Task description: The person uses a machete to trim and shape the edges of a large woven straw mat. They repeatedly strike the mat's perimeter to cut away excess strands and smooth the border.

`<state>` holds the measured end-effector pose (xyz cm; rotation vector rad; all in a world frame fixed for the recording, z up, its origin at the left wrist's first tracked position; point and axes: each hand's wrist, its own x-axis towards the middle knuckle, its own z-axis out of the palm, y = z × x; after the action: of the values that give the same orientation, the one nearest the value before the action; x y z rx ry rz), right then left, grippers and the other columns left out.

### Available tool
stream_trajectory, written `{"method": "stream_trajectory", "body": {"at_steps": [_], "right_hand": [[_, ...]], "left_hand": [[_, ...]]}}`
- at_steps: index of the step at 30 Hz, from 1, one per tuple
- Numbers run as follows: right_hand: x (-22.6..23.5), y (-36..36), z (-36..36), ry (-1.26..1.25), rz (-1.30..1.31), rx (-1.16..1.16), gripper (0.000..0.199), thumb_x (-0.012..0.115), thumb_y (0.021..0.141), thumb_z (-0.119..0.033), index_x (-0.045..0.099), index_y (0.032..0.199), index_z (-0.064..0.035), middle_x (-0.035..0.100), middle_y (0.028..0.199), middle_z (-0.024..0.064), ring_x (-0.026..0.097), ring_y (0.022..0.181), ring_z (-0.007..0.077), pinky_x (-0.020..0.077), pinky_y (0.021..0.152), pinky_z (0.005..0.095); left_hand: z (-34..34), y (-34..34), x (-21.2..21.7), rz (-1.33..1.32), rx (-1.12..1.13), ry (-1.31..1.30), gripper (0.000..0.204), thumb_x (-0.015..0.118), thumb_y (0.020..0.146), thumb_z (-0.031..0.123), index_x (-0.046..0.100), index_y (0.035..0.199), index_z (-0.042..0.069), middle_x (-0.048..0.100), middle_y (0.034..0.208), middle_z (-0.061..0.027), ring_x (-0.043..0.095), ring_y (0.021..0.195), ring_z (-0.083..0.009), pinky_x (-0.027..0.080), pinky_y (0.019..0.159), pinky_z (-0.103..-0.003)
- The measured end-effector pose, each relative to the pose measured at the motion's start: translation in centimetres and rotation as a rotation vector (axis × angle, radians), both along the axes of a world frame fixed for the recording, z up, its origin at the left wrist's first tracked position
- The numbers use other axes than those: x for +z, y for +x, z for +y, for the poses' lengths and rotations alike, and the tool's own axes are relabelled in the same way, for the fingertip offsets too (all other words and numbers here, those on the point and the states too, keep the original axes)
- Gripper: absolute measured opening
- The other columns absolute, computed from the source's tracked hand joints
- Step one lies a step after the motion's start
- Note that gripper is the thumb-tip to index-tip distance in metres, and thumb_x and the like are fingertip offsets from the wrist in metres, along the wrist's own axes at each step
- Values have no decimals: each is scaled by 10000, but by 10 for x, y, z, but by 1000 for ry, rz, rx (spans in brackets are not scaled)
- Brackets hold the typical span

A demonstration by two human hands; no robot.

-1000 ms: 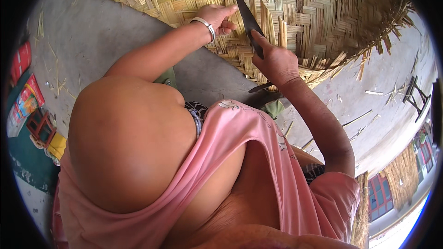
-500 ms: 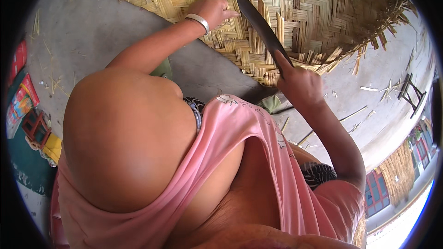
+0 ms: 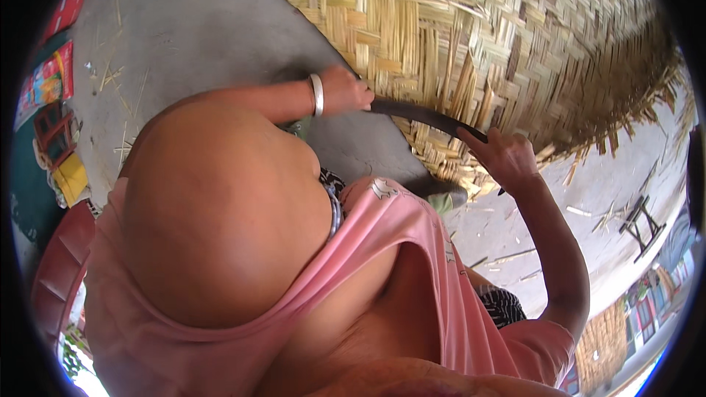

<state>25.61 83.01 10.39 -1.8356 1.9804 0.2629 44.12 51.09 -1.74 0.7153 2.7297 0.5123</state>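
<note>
Pale-yellow woven-strip mat: body interlaced; lower-right edge ragged, seemingly unfinished. Dark curved metal blade: right hand gripping, left hand pinching tip.

Straw scraps litter the grey floor; 1 maroon chair stands lower left, 1 dark stand right.
</note>
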Motion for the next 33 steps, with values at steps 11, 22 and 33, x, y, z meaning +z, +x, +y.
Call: {"method": "stream_trajectory", "body": {"at_steps": [11,22,33], "right_hand": [[-71,-75,-137,-234,175,162,373,480,996,-268,521,1343,-398,560,714,43,475,471,96,423,374,258],[-107,-127,-296,-488,290,92,446,551,951,-243,502,1374,-378,564,724,67,503,445,91,434,356,265],[-77,-94,-375,-168,232,-232,450,502,957,-158,475,1377,-317,634,859,98,689,730,233,560,569,373]], "left_hand": [[-88,-13,33,-250,466,-211,241,570,922,335,627,823,123,661,731,-91,665,668,-310,501,570,-458],[-263,-99,36,-188,471,-562,254,563,910,371,676,900,144,698,833,-74,685,776,-282,526,643,-432],[-374,-169,35,-64,510,-664,281,639,868,387,728,975,143,710,925,-142,688,836,-310,524,773,-439]]}}
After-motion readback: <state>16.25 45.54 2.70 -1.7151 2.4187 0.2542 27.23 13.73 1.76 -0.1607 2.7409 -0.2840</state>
